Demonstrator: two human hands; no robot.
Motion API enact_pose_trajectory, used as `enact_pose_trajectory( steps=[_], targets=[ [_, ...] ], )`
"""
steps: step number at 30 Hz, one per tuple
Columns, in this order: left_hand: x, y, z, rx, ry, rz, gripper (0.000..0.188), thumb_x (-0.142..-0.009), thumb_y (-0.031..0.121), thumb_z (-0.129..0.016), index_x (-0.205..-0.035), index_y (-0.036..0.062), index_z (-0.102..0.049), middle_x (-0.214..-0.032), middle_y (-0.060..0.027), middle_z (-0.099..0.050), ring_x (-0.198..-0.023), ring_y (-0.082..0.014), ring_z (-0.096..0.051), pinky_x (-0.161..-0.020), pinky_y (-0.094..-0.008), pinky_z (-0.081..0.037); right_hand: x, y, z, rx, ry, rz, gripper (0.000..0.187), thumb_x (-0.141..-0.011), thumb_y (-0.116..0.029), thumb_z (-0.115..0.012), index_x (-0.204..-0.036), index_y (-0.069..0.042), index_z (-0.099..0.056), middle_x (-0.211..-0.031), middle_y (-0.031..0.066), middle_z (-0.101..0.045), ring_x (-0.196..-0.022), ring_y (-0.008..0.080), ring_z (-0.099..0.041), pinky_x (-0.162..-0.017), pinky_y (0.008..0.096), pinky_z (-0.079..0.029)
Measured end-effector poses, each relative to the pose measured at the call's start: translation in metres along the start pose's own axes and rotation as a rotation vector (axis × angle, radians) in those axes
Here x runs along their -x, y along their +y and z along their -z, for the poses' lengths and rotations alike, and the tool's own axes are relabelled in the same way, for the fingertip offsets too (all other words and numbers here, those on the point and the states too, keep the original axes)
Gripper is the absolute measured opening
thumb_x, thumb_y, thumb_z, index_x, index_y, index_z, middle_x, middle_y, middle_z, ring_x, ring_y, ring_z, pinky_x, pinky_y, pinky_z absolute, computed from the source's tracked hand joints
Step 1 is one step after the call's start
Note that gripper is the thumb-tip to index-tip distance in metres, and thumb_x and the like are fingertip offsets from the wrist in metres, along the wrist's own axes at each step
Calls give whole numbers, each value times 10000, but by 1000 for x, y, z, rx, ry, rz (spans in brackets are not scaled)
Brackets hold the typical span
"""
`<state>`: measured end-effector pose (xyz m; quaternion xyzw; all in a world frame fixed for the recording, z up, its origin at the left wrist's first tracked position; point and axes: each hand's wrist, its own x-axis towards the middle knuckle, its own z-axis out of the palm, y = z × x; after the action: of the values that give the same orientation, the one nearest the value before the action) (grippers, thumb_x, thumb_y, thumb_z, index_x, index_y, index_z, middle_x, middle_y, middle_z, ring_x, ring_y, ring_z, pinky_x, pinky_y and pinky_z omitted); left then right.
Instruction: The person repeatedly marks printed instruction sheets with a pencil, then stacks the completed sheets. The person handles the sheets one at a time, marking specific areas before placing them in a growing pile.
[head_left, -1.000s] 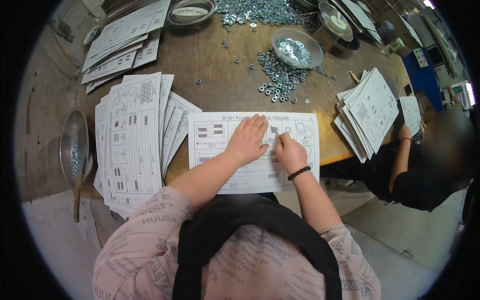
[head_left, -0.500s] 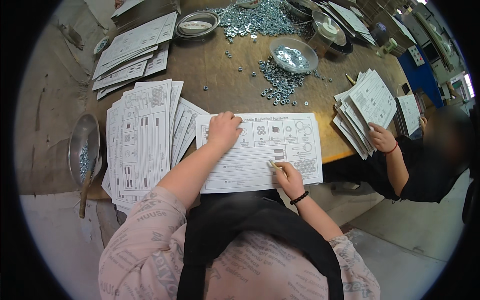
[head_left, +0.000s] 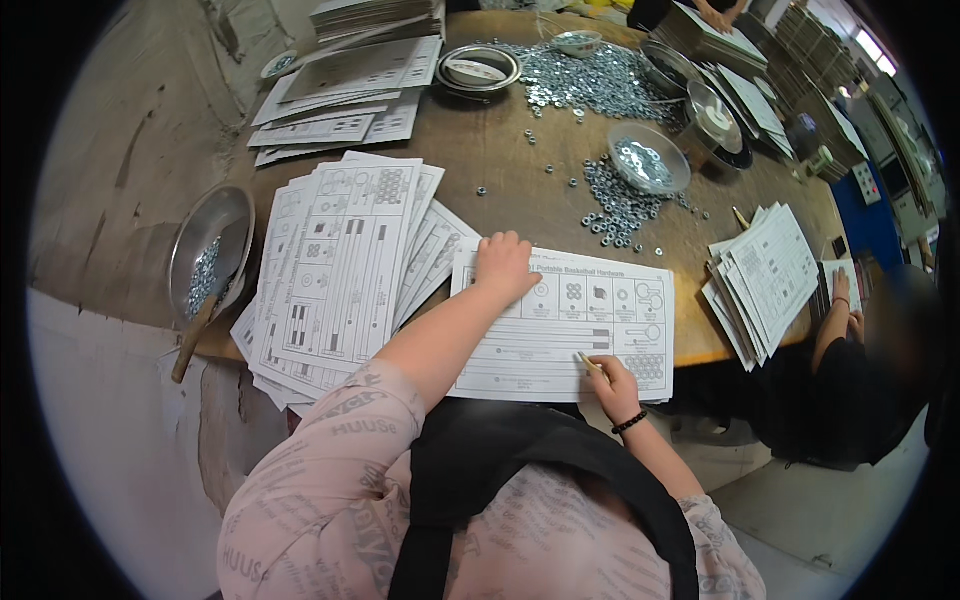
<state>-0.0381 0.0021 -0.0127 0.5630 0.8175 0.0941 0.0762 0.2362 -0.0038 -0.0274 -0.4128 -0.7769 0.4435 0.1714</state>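
A stack of white printed hardware cards [head_left: 540, 350] lies at the table's front edge, before my body. My left hand [head_left: 505, 268] is closed over the stack's upper left edge, its fingers bent against the top card. In my right hand [head_left: 615, 388] is a thin, pale pointed stick [head_left: 590, 364], pinched between the fingers like a pen. The stick's tip is at the top card's lower middle; I cannot make out whether it touches. To the left, a fanned pile of printed cards [head_left: 340, 260] partly overlaps itself, with some turned sideways.
Left stands a steel bowl [head_left: 247, 225] with small metal parts and a wooden-handled scoop [head_left: 195, 335]. Loose nuts [head_left: 610, 205] lie beside a clear bowl [head_left: 675, 160]. More cards [head_left: 340, 125] rise behind. At right, a co-worker's hand [head_left: 842, 285] is near another card pile [head_left: 765, 280].
The whole view has shifted, so the table appears farther right and lower. My hands keep their places on the cards. The co-worker's hand has left the right-hand card pile.
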Motion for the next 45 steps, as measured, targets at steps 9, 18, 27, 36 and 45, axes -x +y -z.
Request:
enact_pose_trajectory(
  steps=[9, 18, 27, 36, 45],
  targets=[
    [28, -61, 75, 453, 115, 269, 403, -741, 308, -630, -1088, 115, -562, -963, -151, -608, -846, -285, -594, -731, -379, -467, 1, -9, 14, -121, 71, 20, 174, -803, -93, -535, -955, -20, -582, -763, 82, -601, -651, 152, -556, -600, 263, -437],
    [136, -261, 114, 88, 322, 886, 423, -764, 287, -589, -1093, 26, -551, -1075, -177, -563, -982, -285, -545, -831, -360, -421, -44, -6, 23, 14, 193, -8, 183, -810, -154, -542, -945, -42, -594, -689, 95, -584, -610, 178, -553, -573, 280, -428],
    [20, -30, 6, 531, 92, -74, 507, -705, 174, -662, -1157, 30, -481, -1184, -149, -492, -1125, -308, -437, -966, -364, -334, -105, -23, 13, 293, 154, -182, 201, -823, -250, -496, -932, -111, -593, -770, 137, -624, -725, 312, -591, -628, 383, -458],
    [8, 55, -47, 168, 67, -477, 567, -752, 259, -564, -1231, -3, -412, -1313, -161, -364, -1238, -300, -310, -1039, -400, -227, -118, -24, 0, 601, 124, -45, 172, -822, -217, -472, -803, -59, -538, -650, 146, -598, -597, 317, -582, -529, 410, -457],
    [5, 55, -49, 176, 75, -461, 581, -737, 279, -574, -1223, 0, -420, -1306, -162, -370, -1235, -298, -313, -1035, -401, -229, -103, -26, -2, 626, 55, -39, 125, -798, -178, -503, -831, -64, -544, -613, 147, -587, -563, 324, -576, -501, 417, -451]
  ],
)
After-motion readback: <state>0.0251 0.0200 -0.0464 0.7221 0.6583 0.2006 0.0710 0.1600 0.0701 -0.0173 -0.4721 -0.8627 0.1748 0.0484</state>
